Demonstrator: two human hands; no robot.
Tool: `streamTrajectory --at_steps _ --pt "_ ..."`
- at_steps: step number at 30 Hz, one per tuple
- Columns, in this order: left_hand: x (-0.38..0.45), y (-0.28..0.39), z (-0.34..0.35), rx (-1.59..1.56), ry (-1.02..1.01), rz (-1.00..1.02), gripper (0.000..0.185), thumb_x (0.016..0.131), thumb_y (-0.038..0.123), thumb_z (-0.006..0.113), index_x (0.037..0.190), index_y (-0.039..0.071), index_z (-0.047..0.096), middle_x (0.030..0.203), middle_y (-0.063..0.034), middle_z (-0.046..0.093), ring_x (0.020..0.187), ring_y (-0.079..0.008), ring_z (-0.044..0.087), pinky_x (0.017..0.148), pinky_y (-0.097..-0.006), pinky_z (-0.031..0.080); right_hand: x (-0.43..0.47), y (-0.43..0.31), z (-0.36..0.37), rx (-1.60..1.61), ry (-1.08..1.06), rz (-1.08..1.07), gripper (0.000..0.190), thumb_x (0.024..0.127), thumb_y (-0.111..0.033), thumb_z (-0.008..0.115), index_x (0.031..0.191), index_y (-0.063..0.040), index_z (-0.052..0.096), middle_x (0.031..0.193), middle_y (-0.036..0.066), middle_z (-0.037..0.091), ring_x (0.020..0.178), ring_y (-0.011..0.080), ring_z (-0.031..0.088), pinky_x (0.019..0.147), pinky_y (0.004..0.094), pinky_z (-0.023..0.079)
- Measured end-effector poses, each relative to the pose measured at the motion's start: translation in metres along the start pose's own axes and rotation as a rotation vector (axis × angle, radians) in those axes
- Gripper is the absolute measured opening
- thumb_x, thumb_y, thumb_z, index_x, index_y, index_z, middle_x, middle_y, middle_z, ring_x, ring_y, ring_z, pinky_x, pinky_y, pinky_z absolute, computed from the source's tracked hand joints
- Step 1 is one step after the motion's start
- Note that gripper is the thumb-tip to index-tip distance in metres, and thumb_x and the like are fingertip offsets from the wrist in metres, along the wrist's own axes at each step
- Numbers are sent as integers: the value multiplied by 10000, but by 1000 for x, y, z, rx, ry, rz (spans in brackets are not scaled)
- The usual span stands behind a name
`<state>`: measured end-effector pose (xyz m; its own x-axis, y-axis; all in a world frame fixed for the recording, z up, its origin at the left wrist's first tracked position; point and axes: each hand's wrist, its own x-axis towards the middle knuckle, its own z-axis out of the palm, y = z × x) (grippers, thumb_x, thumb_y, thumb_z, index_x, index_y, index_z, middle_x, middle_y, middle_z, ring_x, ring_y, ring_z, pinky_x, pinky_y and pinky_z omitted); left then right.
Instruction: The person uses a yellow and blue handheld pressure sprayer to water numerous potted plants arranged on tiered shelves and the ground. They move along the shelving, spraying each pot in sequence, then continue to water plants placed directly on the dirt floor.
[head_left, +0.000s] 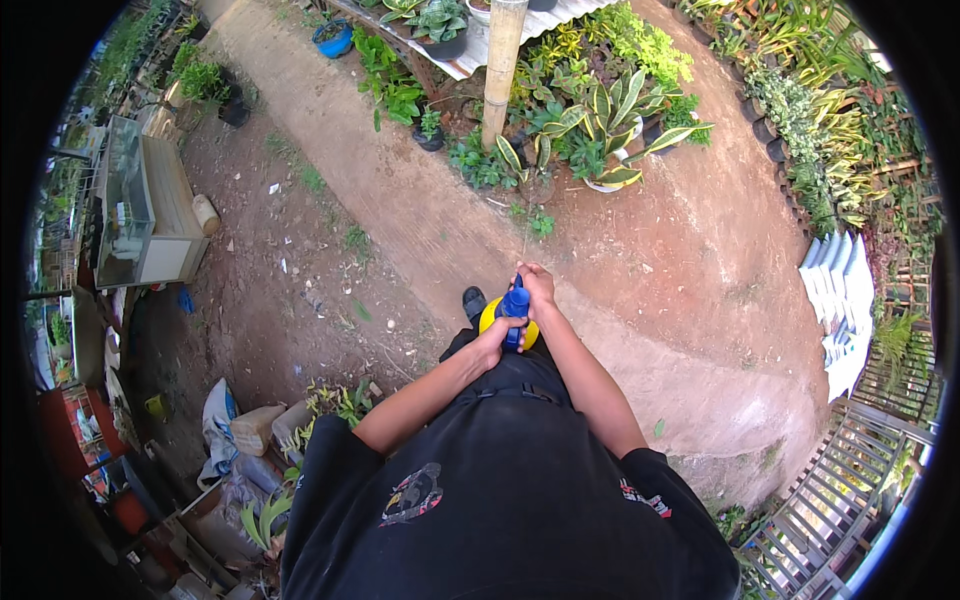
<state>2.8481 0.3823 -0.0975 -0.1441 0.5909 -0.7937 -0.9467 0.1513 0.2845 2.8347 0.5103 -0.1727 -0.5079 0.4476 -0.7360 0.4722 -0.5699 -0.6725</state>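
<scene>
A pump sprayer with a yellow body (489, 313) and a blue top (515, 301) is held in front of my waist, above the ground. My left hand (497, 336) grips the blue handle on the near side. At the far side of the blue top, my right hand (537, 283) is closed around the front part, near the nozzle. The fingers hide much of the nozzle, and the lower part of the yellow body is out of sight behind my hands. One dark shoe (473, 301) shows just left of the sprayer.
Ahead, a bamboo post (500, 82) stands among potted snake plants (616, 112) under a corrugated sheet (551, 22). A glass-fronted cabinet (124, 217) is at left, with sacks (220, 420) nearer me. White stacked sheets or bags (841, 300) and a slatted gate (840, 476) stand right.
</scene>
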Motion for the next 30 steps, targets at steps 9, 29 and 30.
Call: streamTrajectory --at_steps 9,29,30 --pt "-3 -6 -2 52 6 -31 113 798 207 558 836 101 542 671 -10 529 572 -127 507 504 -258 421 -13 7 -5 33 69 17 159 836 -199 562 846 -43 534 638 64 552 482 138 505 441 259 434" --pt "0 -7 -1 81 -5 -29 102 805 207 555 834 110 544 672 -10 536 570 -125 510 508 -259 420 -19 -2 -9 63 65 -18 177 826 -211 569 828 -35 550 656 69 558 504 143 526 455 271 443" --pt "0 -7 -1 73 -13 -21 101 806 206 555 834 111 544 674 -10 536 575 -127 511 509 -259 419 -18 -3 -7 61 57 -22 161 832 -200 558 819 -42 534 645 64 538 498 147 515 451 272 439"
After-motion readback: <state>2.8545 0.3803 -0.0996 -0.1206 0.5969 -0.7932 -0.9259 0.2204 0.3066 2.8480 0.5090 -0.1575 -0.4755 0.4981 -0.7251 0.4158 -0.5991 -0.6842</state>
